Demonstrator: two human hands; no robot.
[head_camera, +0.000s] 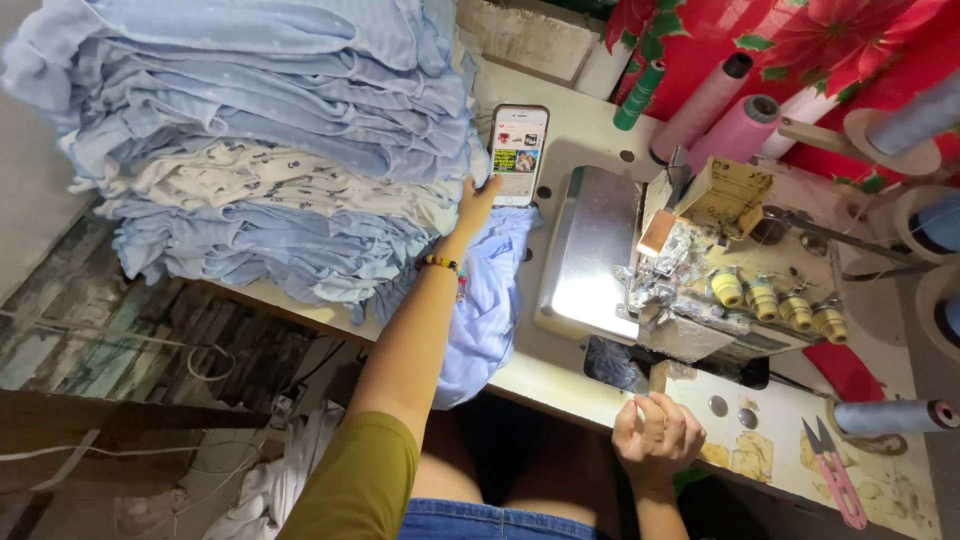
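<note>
Left hand: arm stretched forward, fingers extended and loosely spread, fingertips touching the lower left corner of the phone; nothing gripped. Phone lies flat on the surface, screen lit, between the fabric stack and the sewing machine. Hand also rests against the stack's right edge, above a loose light blue cloth hanging over the surface's near edge. Right hand: fingers curled in to a loose fist at the near edge, below the machine; contents cannot be told. Pink snips lie well right of it.
</note>
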